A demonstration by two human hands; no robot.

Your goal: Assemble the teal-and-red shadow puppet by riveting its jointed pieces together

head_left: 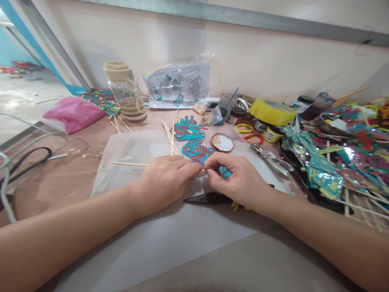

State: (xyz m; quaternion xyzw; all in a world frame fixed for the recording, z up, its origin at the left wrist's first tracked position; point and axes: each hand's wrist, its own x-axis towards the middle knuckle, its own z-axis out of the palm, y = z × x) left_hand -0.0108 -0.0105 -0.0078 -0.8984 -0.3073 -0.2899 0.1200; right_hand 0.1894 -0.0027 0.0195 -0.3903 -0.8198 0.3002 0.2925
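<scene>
In the middle of the pale sheet (121, 150), both hands meet over the teal-and-red painted figure (194, 149), its lower end tucked beneath them! The left hand (170, 175) lies across that end, fingers close together and pointing inward; its thumb is hidden, so I can't tell whether it grips. And here's the right hand (235, 176), thumb and forefinger in a narrow pinch right at the left fingertips; anything caught between them is too small to make out. Just beyond, the red-rimmed dish (227, 144) carries a scatter of gold bits (216, 141). Slim wooden sticks (173, 140) lie beside the figure, and another stick (130, 164) points in toward the left hand. Under the right hand runs a black pointed tool (206, 198), while silver pliers (273, 163) rest off to the right, near the heap of painted pieces (328, 162).
</scene>
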